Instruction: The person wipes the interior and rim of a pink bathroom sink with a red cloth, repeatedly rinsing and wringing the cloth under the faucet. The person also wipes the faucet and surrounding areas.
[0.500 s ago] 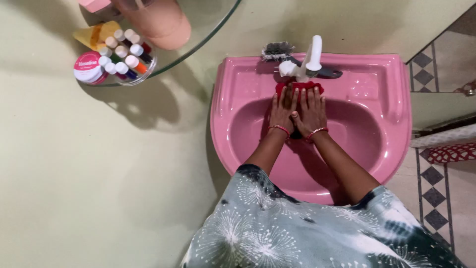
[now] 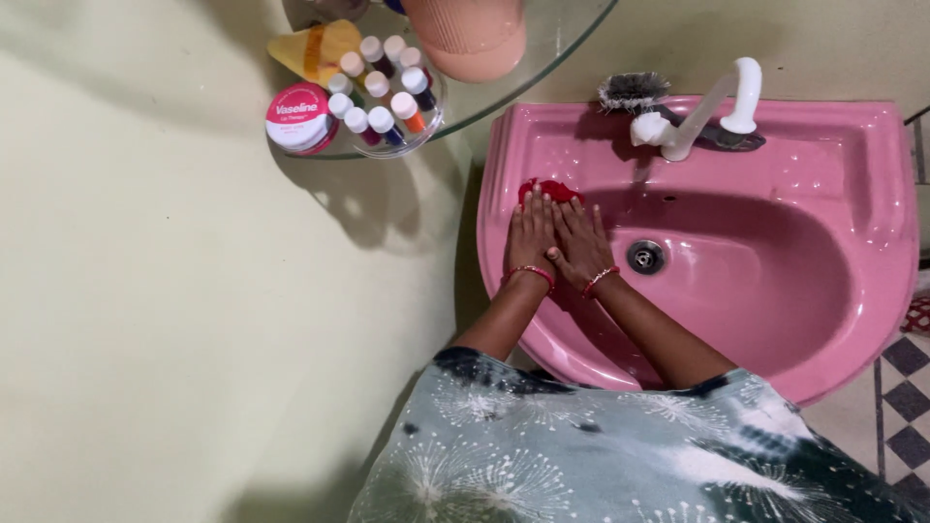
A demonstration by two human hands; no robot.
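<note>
Both my hands lie flat, side by side, on a red cloth point(image 2: 548, 189) pressed against the inner left wall of a pink sink point(image 2: 852, 174). My left hand point(image 2: 530, 234) is on the left, my right hand point(image 2: 581, 242) just beside it, thumbs touching. Each wrist carries a red bangle. Only the cloth's top edge shows beyond my fingertips. The drain point(image 2: 645, 257) is to the right of my hands.
A white tap point(image 2: 712, 107) and a bristle brush point(image 2: 632, 91) sit on the sink's back rim. A glass shelf point(image 2: 542, 48) at upper left holds a round tin point(image 2: 299, 117), a dish of small bottles point(image 2: 383, 97), a yellow wedge point(image 2: 315, 50) and a peach tumbler point(image 2: 470, 34). Checkered floor tiles point(image 2: 906, 407) lie right.
My hands and the red cloth have shifted from under the tap to the left wall of the basin, uncovering the drain. The camera view has swung to the left.
</note>
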